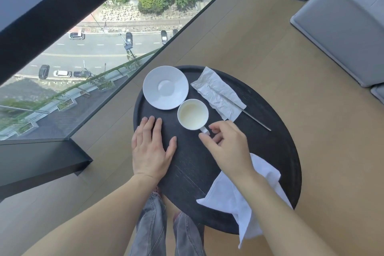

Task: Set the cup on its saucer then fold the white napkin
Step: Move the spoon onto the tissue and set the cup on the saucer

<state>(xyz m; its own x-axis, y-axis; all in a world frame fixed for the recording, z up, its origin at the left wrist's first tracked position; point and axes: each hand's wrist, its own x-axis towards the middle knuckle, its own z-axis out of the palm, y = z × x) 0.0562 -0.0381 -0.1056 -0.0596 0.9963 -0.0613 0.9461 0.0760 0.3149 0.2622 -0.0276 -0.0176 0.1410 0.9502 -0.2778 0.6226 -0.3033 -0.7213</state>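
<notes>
A round dark surface [270, 152] stands on a pale wood floor beside a floor-to-ceiling window looking down on a street. In the head view, the cup [193, 114], holding a pale liquid, sits on the surface just beside the near right edge of the empty saucer [165, 87], rims almost touching. Its handle [204, 130] points toward the person and slightly right, straight at the right hand [226, 143]. That hand is loosely curled, thumb and forefinger parted around the handle and gripping nothing yet. The left hand [152, 147] lies flat and open on the surface, left of the cup, holding nothing. The right hand is nearer the handle; the saucer lies up and left of it. The white napkin [234, 195] lies rumpled under the right forearm, draping off the near edge.
</notes>
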